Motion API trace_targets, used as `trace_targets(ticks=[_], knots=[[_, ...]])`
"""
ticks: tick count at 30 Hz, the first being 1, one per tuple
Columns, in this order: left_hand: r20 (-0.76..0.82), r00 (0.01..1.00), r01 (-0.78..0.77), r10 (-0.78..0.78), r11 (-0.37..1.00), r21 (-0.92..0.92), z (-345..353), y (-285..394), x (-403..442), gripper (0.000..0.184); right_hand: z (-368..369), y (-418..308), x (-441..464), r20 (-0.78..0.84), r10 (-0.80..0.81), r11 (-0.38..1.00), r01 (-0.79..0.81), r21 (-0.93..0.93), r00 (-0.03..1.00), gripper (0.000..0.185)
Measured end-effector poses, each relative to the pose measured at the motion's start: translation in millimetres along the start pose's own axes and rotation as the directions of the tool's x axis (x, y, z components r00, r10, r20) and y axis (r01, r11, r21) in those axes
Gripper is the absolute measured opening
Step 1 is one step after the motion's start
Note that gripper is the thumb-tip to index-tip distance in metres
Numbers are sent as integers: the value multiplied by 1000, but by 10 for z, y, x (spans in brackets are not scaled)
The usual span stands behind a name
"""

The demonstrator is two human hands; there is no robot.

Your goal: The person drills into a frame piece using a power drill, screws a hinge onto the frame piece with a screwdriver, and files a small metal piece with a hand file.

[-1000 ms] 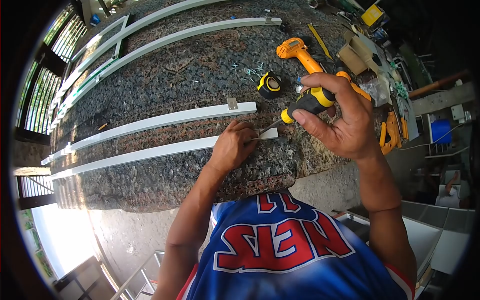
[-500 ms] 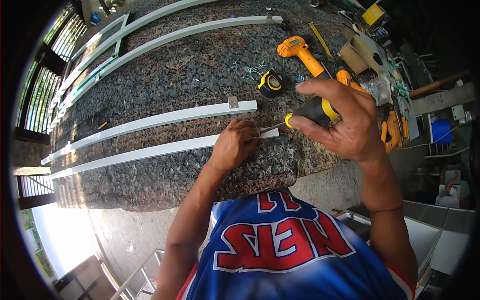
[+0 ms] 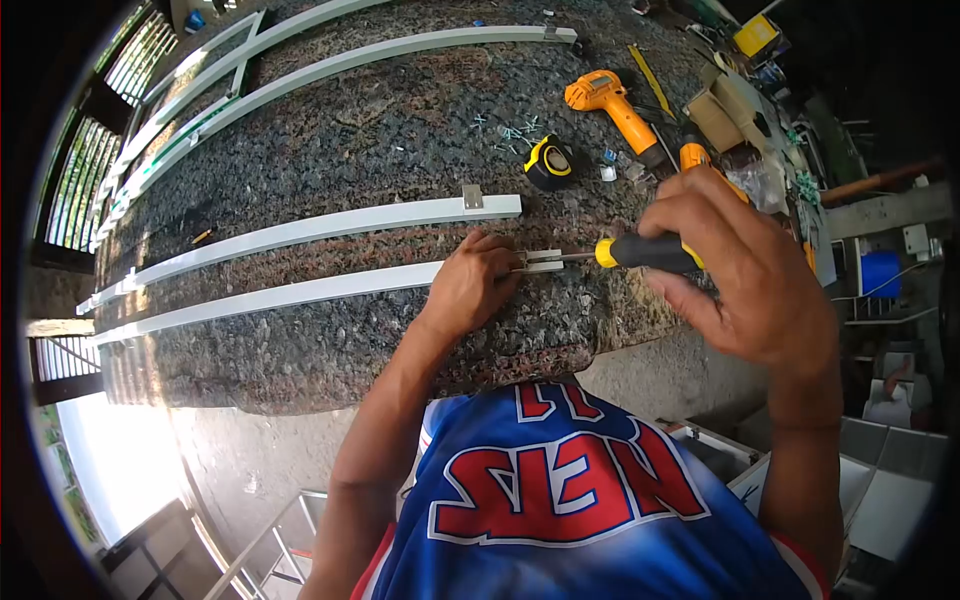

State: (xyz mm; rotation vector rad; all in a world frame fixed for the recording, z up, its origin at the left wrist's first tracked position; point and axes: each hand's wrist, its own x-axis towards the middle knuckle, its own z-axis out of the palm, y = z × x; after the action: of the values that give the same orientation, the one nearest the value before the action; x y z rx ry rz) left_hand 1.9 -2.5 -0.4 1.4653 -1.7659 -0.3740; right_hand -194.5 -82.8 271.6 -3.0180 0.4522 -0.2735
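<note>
Since the earlier frame your right grip (image 3: 750, 272) has swung out towards 3 o'clock, and the screwdriver (image 3: 645, 252), which slanted across the end of the near bar (image 3: 350, 284), now lies almost in line with it. Your right grip is curled round the black-and-yellow handle; the shaft points to 9 o'clock at the bar's end, its tip too small to make out. Your left grip (image 3: 467, 287) is closed on the bar just short of that end, on the tabletop (image 3: 300, 360), with the rest running off towards 9 o'clock. The bar looks light and stiff, smooth enough to slip and long enough to swivel, so hold it close behind that end; the screwdriver's chunky handle should give firm purchase. At 12 o'clock from your left grip lies a second bar (image 3: 370, 217) with a metal plate (image 3: 472, 196); around 1 o'clock, a tape measure (image 3: 548, 163), loose screws (image 3: 523, 132) and an orange drill (image 3: 622, 115).
</note>
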Motion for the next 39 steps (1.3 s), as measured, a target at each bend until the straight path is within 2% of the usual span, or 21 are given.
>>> trace_targets(ticks=[3,5,8,10,11,14,17,19,23,25,26,28,30,32,34,35,37,39], knots=[[-22,1000,12,-13,1000,-20,9,2,2,19,9,6,-37,94,37,995,-28,-95,995,37],[-21,1000,18,-18,1000,-20,-16,29,5,19,-40,-42,-15,112,88,996,-87,-17,990,38],[-20,999,35,-36,999,-27,-9,23,7,19,-31,-69,-25,91,18,1000,-18,2,996,40],[-20,999,42,-43,999,-32,-2,21,6,19,-34,-79,-35,129,11,998,-2,-69,992,40],[-24,999,42,-43,999,-32,-4,24,9,19,-58,-85,-27,177,50,991,-27,-133,983,40],[-27,999,42,-43,999,-30,-4,21,0,19,-124,-164,-15,245,94,990,-65,-121,965,39],[-18,999,50,-50,998,-26,-12,19,6,19,-92,-156,-13,229,-57,995,73,-63,972,37],[-11,998,59,-59,998,-28,-8,27,9,19,-89,-168,-28,256,-60,990,90,-107,965,36],[-12,998,63,-64,998,-26,-3,21,3,19,-185,-258,-29,354,119,969,-31,-245,928,36],[-6,998,59,-59,998,-21,-5,25,2,18,-185,-227,-21,347,27,974,53,-218,938,37],[-2,998,59,-59,998,-15,-17,25,5,18,-156,-156,-12,318,-87,972,151,-181,944,38],[6,998,62,-61,998,-15,-18,29,0,18,-153,-126,-30,301,-137,971,189,-149,944,38],[4,998,70,-70,997,-21,-4,22,-5,17,-181,-164,-54,328,-20,984,78,-162,944,36],[3,998,70,-70,997,-16,3,29,-26,17,-234,-167,-30,399,43,977,45,-207,916,37],[1,997,71,-71,997,-13,0,29,-22,17,-225,-134,0,387,-37,974,119,-190,921,39],[8,997,72,-72,997,-14,-2,30,-23,16,-173,-104,0,339,-143,967,204,-152,930,41],[14,997,72,-72,997,-17,-10,23,-15,16,-155,-95,-11,289,-206,957,255,-141,935,40],[12,997,76,-76,997,-23,-3,21,-19,16,-191,-148,-48,327,-112,967,179,-182,938,39]])
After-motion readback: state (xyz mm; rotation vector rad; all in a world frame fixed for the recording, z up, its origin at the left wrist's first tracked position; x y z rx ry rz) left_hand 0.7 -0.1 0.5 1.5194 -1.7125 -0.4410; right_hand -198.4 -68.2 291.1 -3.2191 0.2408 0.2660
